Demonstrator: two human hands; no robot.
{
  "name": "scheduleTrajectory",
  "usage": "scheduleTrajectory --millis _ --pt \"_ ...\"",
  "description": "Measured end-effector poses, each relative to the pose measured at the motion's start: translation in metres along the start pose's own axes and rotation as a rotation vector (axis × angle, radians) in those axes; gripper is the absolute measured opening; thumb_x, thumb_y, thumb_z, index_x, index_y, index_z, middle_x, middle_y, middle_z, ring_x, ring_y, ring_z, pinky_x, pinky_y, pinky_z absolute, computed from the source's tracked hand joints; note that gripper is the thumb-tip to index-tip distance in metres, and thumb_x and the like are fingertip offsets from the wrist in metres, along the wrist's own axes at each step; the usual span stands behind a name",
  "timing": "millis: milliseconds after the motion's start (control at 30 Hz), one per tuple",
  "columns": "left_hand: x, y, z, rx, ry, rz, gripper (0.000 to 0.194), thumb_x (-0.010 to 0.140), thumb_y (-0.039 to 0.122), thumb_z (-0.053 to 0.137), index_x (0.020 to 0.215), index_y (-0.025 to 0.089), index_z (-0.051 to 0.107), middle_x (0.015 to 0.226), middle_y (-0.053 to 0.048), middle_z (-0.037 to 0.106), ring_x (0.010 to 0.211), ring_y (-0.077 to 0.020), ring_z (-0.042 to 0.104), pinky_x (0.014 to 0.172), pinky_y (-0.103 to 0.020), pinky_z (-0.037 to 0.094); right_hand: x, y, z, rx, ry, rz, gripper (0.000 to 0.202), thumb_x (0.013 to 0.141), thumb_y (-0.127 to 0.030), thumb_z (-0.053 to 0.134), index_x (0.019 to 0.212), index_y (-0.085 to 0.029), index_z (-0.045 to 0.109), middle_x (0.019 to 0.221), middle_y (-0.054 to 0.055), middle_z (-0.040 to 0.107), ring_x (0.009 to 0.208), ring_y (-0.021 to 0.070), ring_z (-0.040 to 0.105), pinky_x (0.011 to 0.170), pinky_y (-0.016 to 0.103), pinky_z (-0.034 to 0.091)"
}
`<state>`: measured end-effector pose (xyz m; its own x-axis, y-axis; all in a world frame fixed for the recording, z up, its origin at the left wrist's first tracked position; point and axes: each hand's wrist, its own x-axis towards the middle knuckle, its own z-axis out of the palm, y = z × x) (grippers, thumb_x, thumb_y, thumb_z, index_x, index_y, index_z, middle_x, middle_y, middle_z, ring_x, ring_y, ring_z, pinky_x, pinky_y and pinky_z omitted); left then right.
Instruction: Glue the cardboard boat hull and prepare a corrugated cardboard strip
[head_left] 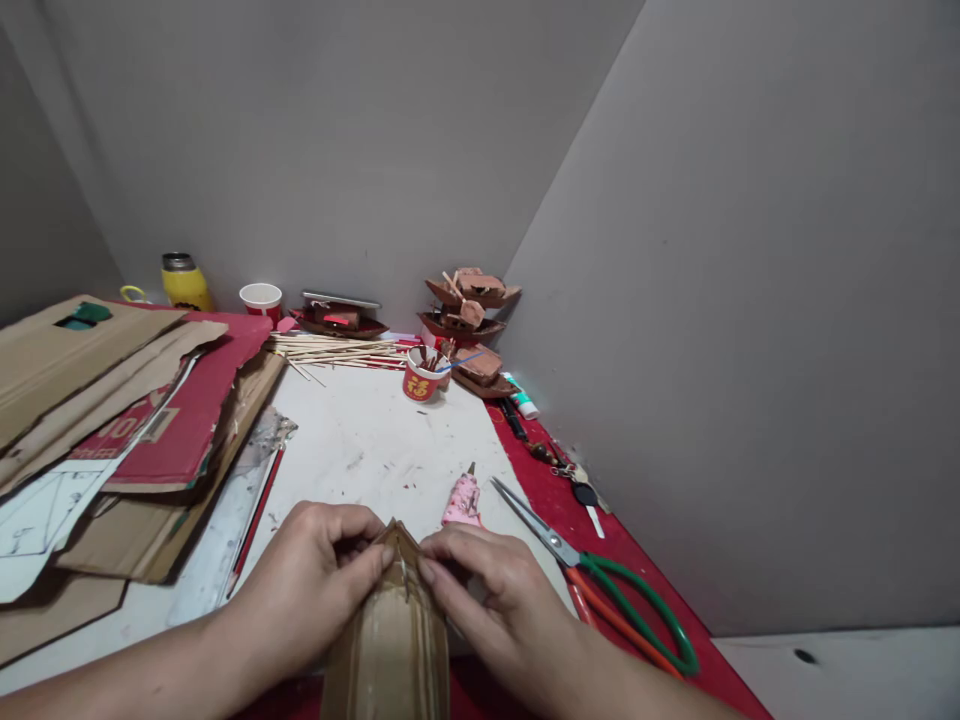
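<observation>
A brown cardboard boat hull (386,640) lies lengthwise in front of me, its pointed end facing away. My left hand (322,565) pinches the left side of that tip between thumb and fingers. On the opposite side, my right hand (495,590) grips the tip the same way, fingers closed. A seam with a gap shows between the two sides at the point. Just beyond my right hand lies a pink glue gun (463,498), partly hidden by that hand, with its nozzle pointing away. The hull's near end runs out of view.
Scissors (570,560) with green and orange handles lie at right, near keys (586,495). Cardboard sheets (150,400) are stacked at left beside a red pencil (255,520). Farther back are wooden sticks (337,350), a paper cup (426,378) and several model boats (480,370).
</observation>
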<state>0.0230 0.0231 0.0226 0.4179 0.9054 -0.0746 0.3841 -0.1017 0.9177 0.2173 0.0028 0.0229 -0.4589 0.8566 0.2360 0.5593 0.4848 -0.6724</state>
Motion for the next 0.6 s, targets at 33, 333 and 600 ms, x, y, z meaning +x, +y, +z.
scheduleTrajectory --millis 33,333,600 --pt "-0.0005 -0.0004 0.0003 0.002 -0.01 -0.004 0.021 0.08 0.025 0.05 0.065 0.015 0.059 0.061 0.002 0.053 0.062 -0.0133 0.047 0.058 -0.023 0.035 -0.0004 0.0008 0.0007 0.005 0.0 -0.003 0.018 0.089 -0.015 0.049 0.084 -0.014 0.065 0.071 0.004 0.063 0.064 0.012 0.056 0.06 0.022 0.04" --pt "-0.0041 0.0031 0.0029 -0.019 -0.014 -0.02 0.024 0.081 0.027 0.048 0.06 0.016 0.052 0.058 0.004 0.045 0.059 -0.0115 0.041 0.055 -0.023 0.033 -0.0013 0.0021 0.0067 0.025 0.075 0.014 0.015 0.088 -0.016 0.052 0.078 -0.015 0.064 0.064 0.0 0.059 0.056 0.0095 0.05 0.055 0.02 0.037" --pt "-0.0048 0.0059 0.0021 -0.046 -0.032 -0.045 0.023 0.08 0.027 0.05 0.061 0.016 0.053 0.057 0.004 0.045 0.058 -0.0112 0.041 0.055 -0.022 0.033 -0.0033 0.0038 0.0081 0.054 0.074 0.04 0.016 0.087 -0.015 0.051 0.077 -0.015 0.064 0.062 -0.001 0.056 0.056 0.0093 0.048 0.054 0.02 0.037"
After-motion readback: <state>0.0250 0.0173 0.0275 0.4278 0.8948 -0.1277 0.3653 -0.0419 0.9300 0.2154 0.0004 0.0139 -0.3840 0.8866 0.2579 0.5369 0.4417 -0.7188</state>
